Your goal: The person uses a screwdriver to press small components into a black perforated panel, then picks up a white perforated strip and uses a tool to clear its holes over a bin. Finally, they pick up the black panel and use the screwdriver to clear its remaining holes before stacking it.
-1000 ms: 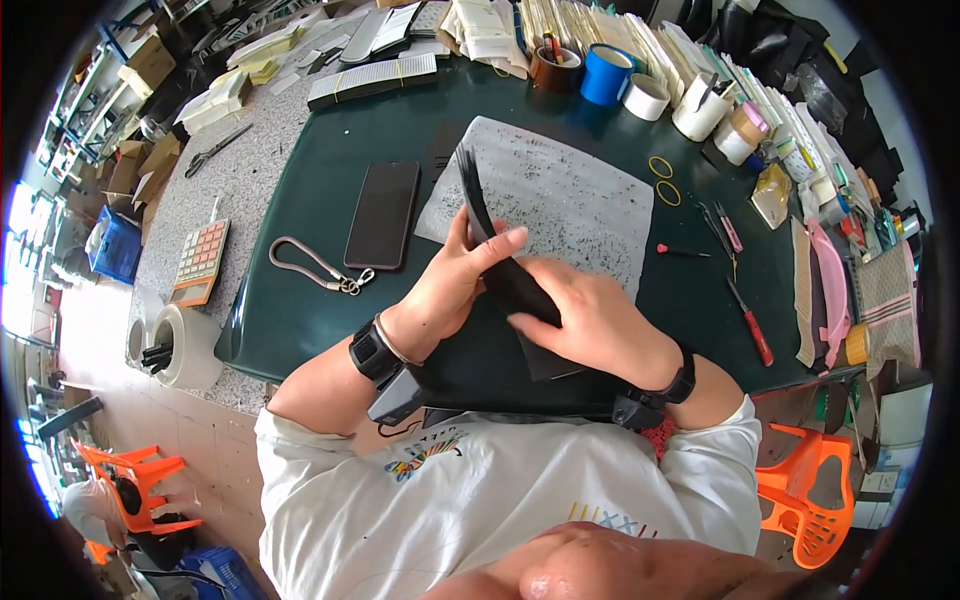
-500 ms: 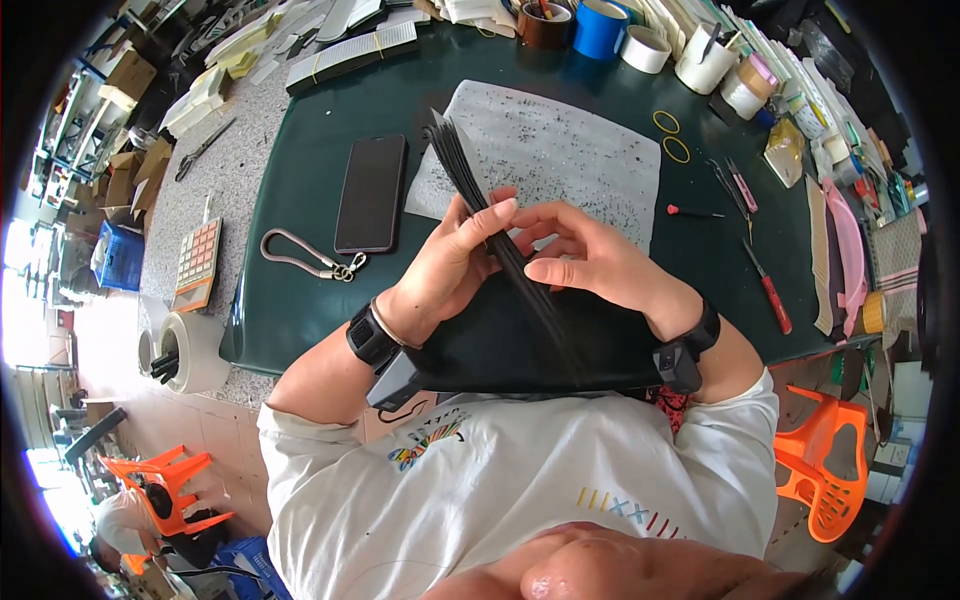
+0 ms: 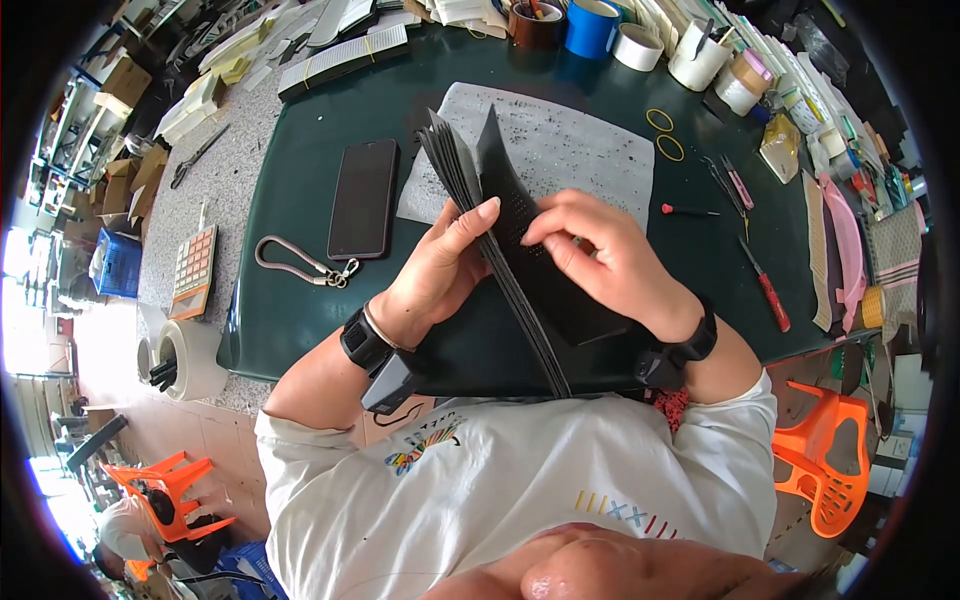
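Observation:
My left hand (image 3: 447, 255) is closed round a stack of thin black sheets (image 3: 515, 300), its thumb pressing on their edges. The stack stands on edge at a slant, its far end fanned a little. One black perforated sheet (image 3: 570, 295) leans away from the rest on the right, showing rows of tiny holes. My right hand (image 3: 612, 262) has its fingers curled and thumb drawn in, the tips against the perforated face. Whether a small bit lies between those tips cannot be made out. Beyond the hands lies a white paper (image 3: 580, 150) strewn with tiny black specks.
A phone (image 3: 363, 200) and a cord strap (image 3: 295, 262) lie on the left of the dark green table mat. Two yellow rubber bands (image 3: 669, 148), tweezers (image 3: 722, 180) and a red-handled tool (image 3: 772, 300) are at right. Tape rolls (image 3: 636, 47) and cups line the far edge.
One perforated sheet has swung away from the stack to the right. My right hand has gone from beside the stack's edge to that sheet's face, its fingers more curled.

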A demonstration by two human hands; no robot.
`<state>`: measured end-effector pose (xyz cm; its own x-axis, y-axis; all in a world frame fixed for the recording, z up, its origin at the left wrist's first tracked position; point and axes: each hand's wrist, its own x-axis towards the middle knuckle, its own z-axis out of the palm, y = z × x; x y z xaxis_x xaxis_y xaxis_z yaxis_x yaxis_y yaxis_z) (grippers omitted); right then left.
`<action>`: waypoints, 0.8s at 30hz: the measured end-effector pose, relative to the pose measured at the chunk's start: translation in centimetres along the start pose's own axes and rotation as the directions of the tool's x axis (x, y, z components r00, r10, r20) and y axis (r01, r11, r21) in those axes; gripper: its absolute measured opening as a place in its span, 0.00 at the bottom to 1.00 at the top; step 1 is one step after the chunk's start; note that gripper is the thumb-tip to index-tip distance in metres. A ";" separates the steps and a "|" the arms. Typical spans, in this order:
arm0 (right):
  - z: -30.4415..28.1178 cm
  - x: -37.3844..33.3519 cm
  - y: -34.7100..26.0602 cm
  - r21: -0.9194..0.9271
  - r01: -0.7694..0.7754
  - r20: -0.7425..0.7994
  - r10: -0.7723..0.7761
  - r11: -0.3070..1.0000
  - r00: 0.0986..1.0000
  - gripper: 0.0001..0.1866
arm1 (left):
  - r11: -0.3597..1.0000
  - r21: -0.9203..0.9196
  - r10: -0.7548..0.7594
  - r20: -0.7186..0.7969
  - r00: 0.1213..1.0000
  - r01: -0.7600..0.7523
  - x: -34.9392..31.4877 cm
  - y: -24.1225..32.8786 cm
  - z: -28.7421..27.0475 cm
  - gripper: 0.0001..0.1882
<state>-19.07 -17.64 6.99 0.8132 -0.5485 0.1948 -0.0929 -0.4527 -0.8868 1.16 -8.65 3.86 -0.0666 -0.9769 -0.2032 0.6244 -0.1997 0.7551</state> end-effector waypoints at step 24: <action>0.1 -0.4 -0.9 0.145 -0.142 0.077 0.132 0.979 0.988 0.25 | 0.998 -0.055 0.009 0.020 1.000 -0.008 0.0 -0.1 -0.1 0.19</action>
<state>-19.25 -16.96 7.72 0.8357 -0.5474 0.0435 -0.1228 -0.2634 -0.9568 1.20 -8.59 3.76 -0.0761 -0.9800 -0.1838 0.6666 -0.1871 0.7216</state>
